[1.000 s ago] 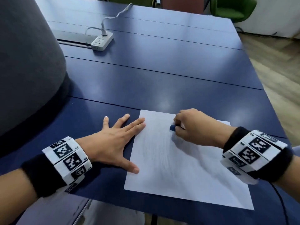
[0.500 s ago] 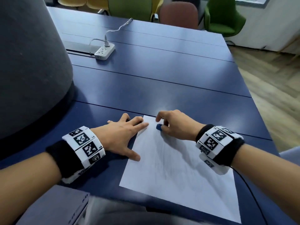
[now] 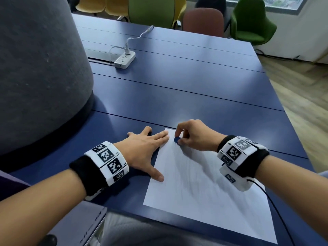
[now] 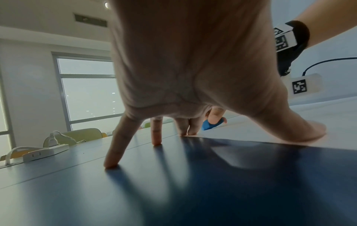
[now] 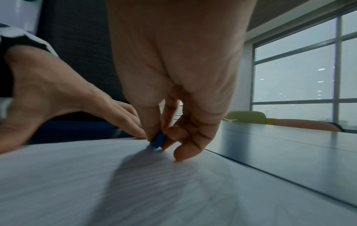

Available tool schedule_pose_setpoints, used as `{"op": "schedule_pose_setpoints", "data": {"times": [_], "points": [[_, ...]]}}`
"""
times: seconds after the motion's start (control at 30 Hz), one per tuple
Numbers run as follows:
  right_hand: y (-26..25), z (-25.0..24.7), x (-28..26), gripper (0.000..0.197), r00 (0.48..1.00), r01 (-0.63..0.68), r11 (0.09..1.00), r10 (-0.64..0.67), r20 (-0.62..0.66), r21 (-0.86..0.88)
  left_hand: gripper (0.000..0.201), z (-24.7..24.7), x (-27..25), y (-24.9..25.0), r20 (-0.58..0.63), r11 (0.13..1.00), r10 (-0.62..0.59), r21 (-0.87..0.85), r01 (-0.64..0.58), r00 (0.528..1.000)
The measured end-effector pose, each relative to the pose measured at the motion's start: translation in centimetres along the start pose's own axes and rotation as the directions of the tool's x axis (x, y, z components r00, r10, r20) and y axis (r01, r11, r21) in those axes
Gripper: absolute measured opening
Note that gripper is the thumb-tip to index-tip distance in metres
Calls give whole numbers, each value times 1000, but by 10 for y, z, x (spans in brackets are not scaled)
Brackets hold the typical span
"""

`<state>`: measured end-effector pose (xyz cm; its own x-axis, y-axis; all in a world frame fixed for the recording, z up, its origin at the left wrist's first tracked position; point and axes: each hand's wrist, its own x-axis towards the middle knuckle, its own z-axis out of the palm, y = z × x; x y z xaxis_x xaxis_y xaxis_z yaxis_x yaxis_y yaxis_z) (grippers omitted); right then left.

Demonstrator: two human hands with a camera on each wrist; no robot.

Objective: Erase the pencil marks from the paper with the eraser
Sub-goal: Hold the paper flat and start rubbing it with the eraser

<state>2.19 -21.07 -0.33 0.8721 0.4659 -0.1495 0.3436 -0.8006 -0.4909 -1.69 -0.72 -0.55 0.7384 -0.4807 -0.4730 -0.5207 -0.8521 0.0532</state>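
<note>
A white sheet of paper (image 3: 204, 189) with faint grey pencil strokes lies on the blue table (image 3: 177, 89). My left hand (image 3: 143, 150) is spread flat, its thumb and two fingertips pressing the paper's left edge, the other fingers on the table. In the left wrist view that left hand (image 4: 193, 91) stands on straight fingers. My right hand (image 3: 193, 137) pinches a small blue eraser (image 3: 177, 139) and holds it on the paper near the far left corner. In the right wrist view the eraser (image 5: 159, 139) sits between thumb and fingertips, touching the paper (image 5: 96, 175).
A large grey rounded object (image 3: 39, 68) stands on the table at the left. A white power strip (image 3: 124, 60) with a cable lies further back. Green, yellow and brown chairs (image 3: 252, 22) stand behind the table. A grey box (image 3: 74, 226) sits near my left forearm.
My right hand has slid the eraser left and away, from the paper's upper middle to near its far left corner, close to my left fingertips. The head view has tilted up.
</note>
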Motion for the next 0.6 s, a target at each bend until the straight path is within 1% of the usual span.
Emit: {"op": "schedule_pose_setpoints", "data": {"times": [0.1, 0.2, 0.27, 0.3, 0.37, 0.43, 0.53, 0.6], "points": [[4, 1, 4, 11, 996, -66, 996, 69, -58, 54, 133, 1, 1, -1, 13, 1000, 8, 11, -8, 1000], [0, 9, -5, 7, 999, -44, 996, 44, 3, 81, 133, 2, 1, -1, -3, 1000, 20, 16, -20, 1000], [-4, 8, -7, 8, 998, -32, 997, 29, 53, 70, 135, 2, 1, -2, -5, 999, 25, 21, -24, 1000], [-4, 6, -5, 10, 998, -40, 998, 36, 55, 58, 137, 2, 0, -2, 3, 1000, 25, 19, -25, 1000], [-2, 2, 1, 13, 998, -67, 997, 66, 12, 44, 141, 2, 0, -3, 21, 999, 25, 23, -25, 999], [-2, 4, 3, 12, 997, -74, 996, 75, -21, 52, 144, 3, 1, -5, 13, 999, 26, 31, -26, 1000], [-12, 16, -10, 10, 999, -14, 997, 10, 46, 78, 143, 6, 3, -6, 1, 999, 28, 25, -28, 1000], [-16, 18, -13, 10, 995, 13, 998, -19, 94, 65, 142, 6, 3, -6, 0, 999, 31, 17, -31, 1000]]}}
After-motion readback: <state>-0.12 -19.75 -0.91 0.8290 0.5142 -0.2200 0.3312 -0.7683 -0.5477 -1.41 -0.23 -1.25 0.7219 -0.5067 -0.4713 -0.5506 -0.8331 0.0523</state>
